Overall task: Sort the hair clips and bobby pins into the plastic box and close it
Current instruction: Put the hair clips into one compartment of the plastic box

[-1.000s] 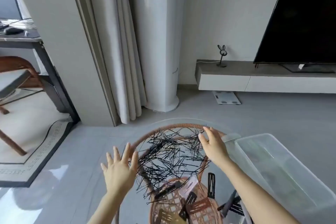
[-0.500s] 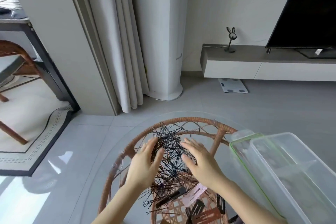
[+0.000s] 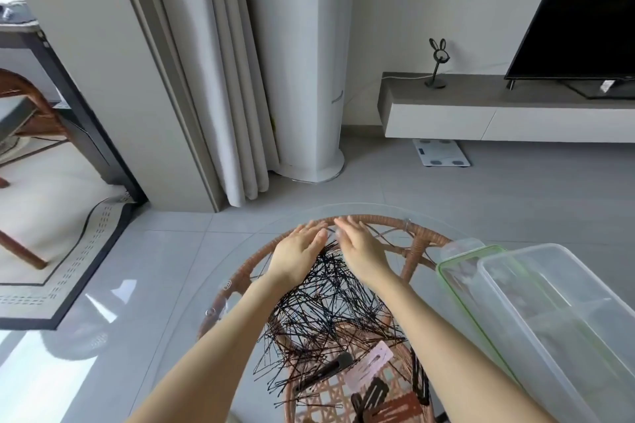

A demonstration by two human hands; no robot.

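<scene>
Head view is showing both hands flat and released: left hand (image 3: 298, 252) and right hand (image 3: 361, 251) are resting, fingers straight, palms facing, at the far edge of the bobby pins (image 3: 330, 306) heaped on the glass table (image 3: 185, 364). I am judging this a gathering sweep; keeping palm edges down should be stopping pins slipping under. Hair clips (image 3: 369, 366) are lying nearer me. Plastic box (image 3: 498, 261) is sitting open at right, seemingly empty, its lid (image 3: 453, 266) just beside it.

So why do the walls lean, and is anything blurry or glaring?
Head view: the wide-angle lens tilts the curtain and TV edges; light glares off the floor tiles lower left; the left hand and right hand smear slightly at the tips.
</scene>
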